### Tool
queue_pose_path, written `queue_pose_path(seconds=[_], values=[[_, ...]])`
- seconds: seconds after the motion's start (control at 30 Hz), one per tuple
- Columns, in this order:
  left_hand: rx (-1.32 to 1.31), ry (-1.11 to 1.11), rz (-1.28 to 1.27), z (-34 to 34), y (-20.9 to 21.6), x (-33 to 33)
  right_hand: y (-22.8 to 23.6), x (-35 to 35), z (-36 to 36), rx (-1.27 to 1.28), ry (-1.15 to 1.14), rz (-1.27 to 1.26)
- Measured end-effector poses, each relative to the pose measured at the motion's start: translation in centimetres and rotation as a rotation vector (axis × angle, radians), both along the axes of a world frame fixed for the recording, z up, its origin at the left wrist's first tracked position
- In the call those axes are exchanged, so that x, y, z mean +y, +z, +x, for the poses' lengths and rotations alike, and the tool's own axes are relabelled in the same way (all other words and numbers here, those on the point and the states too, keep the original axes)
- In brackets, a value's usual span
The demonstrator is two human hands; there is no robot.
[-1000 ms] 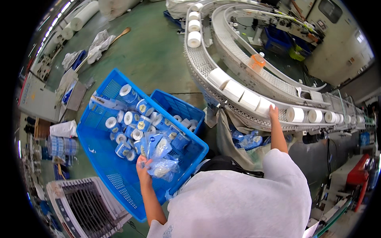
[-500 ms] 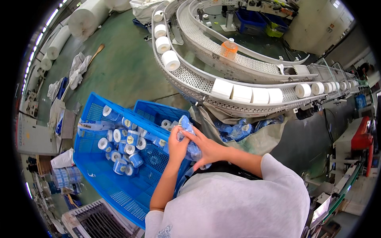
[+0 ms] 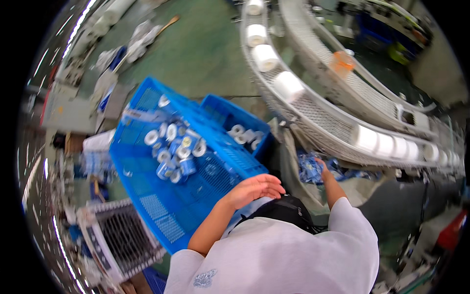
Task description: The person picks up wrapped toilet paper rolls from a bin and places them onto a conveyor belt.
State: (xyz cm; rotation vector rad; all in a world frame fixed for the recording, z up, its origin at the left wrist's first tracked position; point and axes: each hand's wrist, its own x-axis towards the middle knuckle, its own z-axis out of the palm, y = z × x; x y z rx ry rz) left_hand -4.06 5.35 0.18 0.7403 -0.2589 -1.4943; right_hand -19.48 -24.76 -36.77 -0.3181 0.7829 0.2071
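Over the blue crate [image 3: 161,206], the left hand [image 3: 254,188] hovers in an empty, wide grip, wrapped rolls [image 3: 176,147] just beyond.

A curved white conveyor [image 3: 318,105] is sweeping across the top of a factory hall, carrying white paper rolls [image 3: 289,85] spaced along its mesh belt, with more rolls [image 3: 384,143] bunching close together toward the right. An orange container [image 3: 341,62] is sitting on the inner track beside it. A green floor [image 3: 205,54] is stretching out beneath, where crumpled white wrapping [image 3: 139,36] and a wooden-handled tool [image 3: 169,23] are lying near the far wall. At lower left, a pale wire-grid crate [image 3: 122,240] is standing just beside stacked cartons [image 3: 98,142], blurring toward the rim.
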Motion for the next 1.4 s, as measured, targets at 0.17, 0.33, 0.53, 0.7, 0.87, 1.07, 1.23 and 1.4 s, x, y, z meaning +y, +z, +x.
queue_pose_path(seconds=[0.17,0.33,0.53,0.7,0.87,1.07,1.23,1.4], values=[[-0.042,0.138,0.11,0.4,-0.4,6.7,-7.6,5.0,8.3,0.433,-0.427,-0.321],[-0.009,0.546,0.265,2.9,-2.4,12.2,-8.3,10.7,11.8,0.322,0.108,-0.811],[-0.257,0.743,0.92,8.9,-14.6,19.3,-4.0,12.6,8.6,-0.016,0.958,-1.418],[-0.413,0.9,1.167,19.3,-31.8,27.4,2.3,10.6,6.8,-0.1,0.865,-1.628],[-0.662,1.153,1.363,30.5,-37.3,27.5,4.7,6.2,0.4,0.18,0.367,-1.55],[-0.287,1.128,0.93,30.0,-37.7,26.3,14.8,6.2,-8.1,0.466,0.135,-1.401],[-0.042,0.986,0.411,24.0,-31.8,29.2,24.3,12.1,1.1,0.177,-0.005,-1.538],[-0.135,0.717,-0.055,18.4,-19.2,29.0,33.6,23.5,16.7,-0.53,0.39,-1.457]])
